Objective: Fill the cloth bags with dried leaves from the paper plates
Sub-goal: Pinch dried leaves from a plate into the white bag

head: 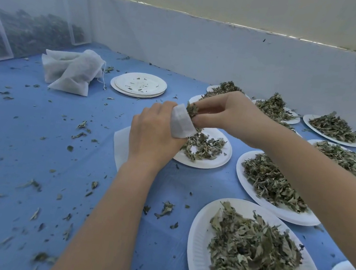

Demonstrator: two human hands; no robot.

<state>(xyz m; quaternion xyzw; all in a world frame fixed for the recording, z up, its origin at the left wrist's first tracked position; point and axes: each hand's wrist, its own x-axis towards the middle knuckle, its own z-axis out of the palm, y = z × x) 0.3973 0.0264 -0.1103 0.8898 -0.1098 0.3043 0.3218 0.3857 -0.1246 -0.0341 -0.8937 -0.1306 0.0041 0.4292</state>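
1. My left hand [153,135] grips the small cloth bag [182,124] by its mouth, holding it just above the half-emptied paper plate [214,161] on the blue table cover [19,144]
2. My right hand [227,112] pinches a tuft of dried leaves [192,109] at the bag's opening, fingers curled round them
3. I judge the bag thin, limp and nearly weightless; it will fold shut unless I hold it at the rim and spread it
4. The leaves look brittle and light, so I should pinch loosely; strays already litter the cover
5. Filled bags [72,71] lie far left beside a stack of emptied plates [139,84]; full plates wait on the right
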